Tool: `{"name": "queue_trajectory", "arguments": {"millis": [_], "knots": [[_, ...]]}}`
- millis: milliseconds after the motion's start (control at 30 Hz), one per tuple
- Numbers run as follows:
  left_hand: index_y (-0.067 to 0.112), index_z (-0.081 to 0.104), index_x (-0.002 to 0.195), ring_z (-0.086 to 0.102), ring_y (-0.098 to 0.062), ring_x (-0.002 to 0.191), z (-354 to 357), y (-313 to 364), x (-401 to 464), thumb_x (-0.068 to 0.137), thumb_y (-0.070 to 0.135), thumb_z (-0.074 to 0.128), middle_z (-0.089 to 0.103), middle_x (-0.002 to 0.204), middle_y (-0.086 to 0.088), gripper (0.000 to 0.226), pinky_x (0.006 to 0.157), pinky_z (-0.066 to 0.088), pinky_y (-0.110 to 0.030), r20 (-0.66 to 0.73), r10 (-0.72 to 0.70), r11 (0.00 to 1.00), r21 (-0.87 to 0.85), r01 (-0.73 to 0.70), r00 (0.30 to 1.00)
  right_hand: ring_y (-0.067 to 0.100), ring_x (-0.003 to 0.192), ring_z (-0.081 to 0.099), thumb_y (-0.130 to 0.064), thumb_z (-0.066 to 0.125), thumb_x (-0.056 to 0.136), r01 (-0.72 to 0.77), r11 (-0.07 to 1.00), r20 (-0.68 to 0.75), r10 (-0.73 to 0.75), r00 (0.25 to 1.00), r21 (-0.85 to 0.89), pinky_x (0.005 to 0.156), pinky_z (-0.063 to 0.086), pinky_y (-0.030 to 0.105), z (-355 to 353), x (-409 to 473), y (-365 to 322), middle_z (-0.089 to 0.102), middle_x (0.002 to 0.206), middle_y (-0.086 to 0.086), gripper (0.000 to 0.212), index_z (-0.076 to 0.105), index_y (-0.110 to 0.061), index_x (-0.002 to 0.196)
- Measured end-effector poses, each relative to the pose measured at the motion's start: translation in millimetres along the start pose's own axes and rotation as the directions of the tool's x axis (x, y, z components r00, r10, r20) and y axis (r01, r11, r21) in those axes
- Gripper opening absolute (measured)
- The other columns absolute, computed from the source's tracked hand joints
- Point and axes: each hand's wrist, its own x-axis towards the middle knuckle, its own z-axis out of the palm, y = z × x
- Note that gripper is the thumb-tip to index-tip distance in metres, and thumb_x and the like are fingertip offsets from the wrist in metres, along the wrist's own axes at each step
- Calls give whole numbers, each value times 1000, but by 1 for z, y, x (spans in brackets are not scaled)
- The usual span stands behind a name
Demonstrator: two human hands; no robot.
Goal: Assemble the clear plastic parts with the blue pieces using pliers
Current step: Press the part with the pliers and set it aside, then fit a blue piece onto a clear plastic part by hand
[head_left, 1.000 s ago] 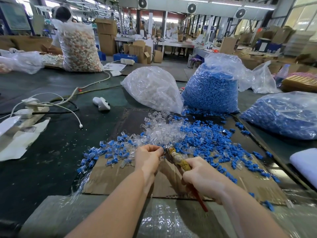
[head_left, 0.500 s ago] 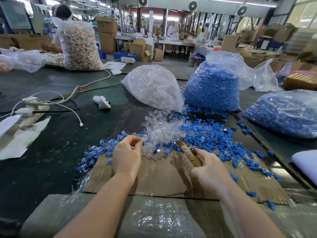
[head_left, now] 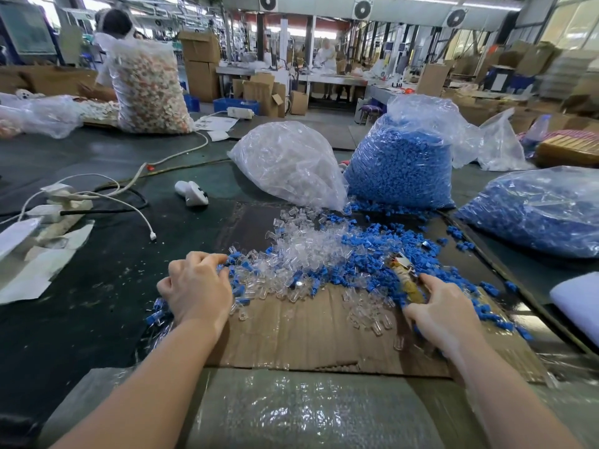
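Both hands have parted since a second ago: then they met over the near middle of the cardboard sheet [head_left: 311,332], pliers nose close to the left fingers; now each is off at its own side.

Left hand [head_left: 196,290]: moved out to the left edge of the cardboard, fingers curled down into the mixed heap there. It seems to be dropping or picking a small part; whether anything sits between the fingers I cannot tell.

Right hand [head_left: 437,314]: moved toward the right side of the sheet, fingers wrapped round the tape-bound handles of the pliers [head_left: 403,275]. Metal nose points away from the person, into the blue pieces [head_left: 372,251]. Whether the nose is parted or pressed together is too small to tell.

Stock: clear plastic parts [head_left: 301,251] lie in a loose pile at the middle of the cardboard, blue pieces spread to their right and toward the far edge. Joined-looking blue-and-clear bits [head_left: 241,277] gather beside the left hand.

Behind, at the far edge: clear-parts bag [head_left: 288,163], full blue-parts bag [head_left: 402,170], and another blue bag [head_left: 544,209] at the far right.

Judgement: early going. A modest heap looks assembled; the loose piles and the full bags remain. Likely between units, fetching the next pair.
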Motion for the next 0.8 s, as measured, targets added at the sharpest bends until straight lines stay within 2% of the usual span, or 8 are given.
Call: {"name": "queue_trajectory", "arguments": {"millis": [67, 133, 200, 333, 400, 500, 600, 800], "knots": [[28, 65, 109, 38, -20, 109, 4, 11, -9, 90, 24, 57, 56, 113, 4, 21, 91, 24, -36, 6, 87, 993, -78, -86, 996, 29, 124, 41, -39, 63, 84, -9, 998, -19, 8, 1000, -60, 99, 38, 40, 0, 4, 4, 46, 135, 10, 67, 36, -20, 142], [24, 66, 106, 37, -14, 106, 8, 25, -21, 88, 22, 60, 57, 111, 4, 19, 90, 19, -27, 0, 204, 965, -171, -201, 979, 29, 123, 43, -48, 62, 84, -6, 994, -37, 2, 999, -114, 99, 40, 41, 0, 7, 9, 48, 133, 10, 68, 37, -20, 141], [21, 67, 107, 33, -4, 100, 14, 39, -34, 88, 21, 61, 58, 109, 5, 20, 86, 14, -16, 12, 329, 915, -250, -316, 944, 28, 122, 44, -53, 59, 84, -3, 988, -43, -3, 999, -152, 99, 41, 42, 2, 9, 13, 49, 132, 9, 70, 38, -20, 141], [21, 59, 119, 38, 3, 105, 27, 60, -56, 92, 19, 55, 57, 118, 8, 28, 97, 13, -7, 139, 505, 826, -364, -430, 852, 27, 123, 44, -59, 53, 85, 9, 977, -56, -21, 998, -212, 99, 41, 42, 5, 11, 17, 49, 132, 9, 70, 36, -22, 142], [23, 51, 129, 40, 0, 120, 33, 67, -63, 95, 21, 49, 51, 132, 9, 34, 101, 13, -8, 207, 544, 809, -385, -443, 813, 27, 122, 44, -59, 50, 86, 18, 973, -68, -35, 997, -229, 98, 41, 41, 6, 12, 17, 49, 130, 8, 69, 36, -22, 142], [29, 26, 143, 14, -2, 139, 43, 72, -71, 100, 30, 36, 25, 150, 14, 45, 109, -3, -18, 321, 609, 789, -338, -513, 725, 24, 125, 43, -57, 42, 91, 39, 953, -79, -65, 995, -300, 104, 34, 41, 11, 10, 14, 48, 133, 5, 62, 33, -24, 143], [32, 0, 145, -13, 2, 132, 51, 70, -74, 100, 43, 18, 1, 153, 15, 50, 106, -18, -25, 426, 636, 763, -222, -607, 643, 20, 137, 30, -53, 32, 96, 68, 935, -93, -106, 990, -348, 114, 15, 42, 18, 5, 10, 35, 147, 2, 60, 22, -24, 147], [31, -14, 143, -24, -1, 130, 54, 67, -73, 99, 47, 11, -14, 152, 14, 53, 104, -23, -26, 473, 611, 764, -142, -629, 635, 16, 144, 14, -43, 24, 98, 210, 924, -222, -288, 931, -320, 115, 6, 33, 34, -20, -2, 19, 156, 3, 58, 18, -16, 150]]}}
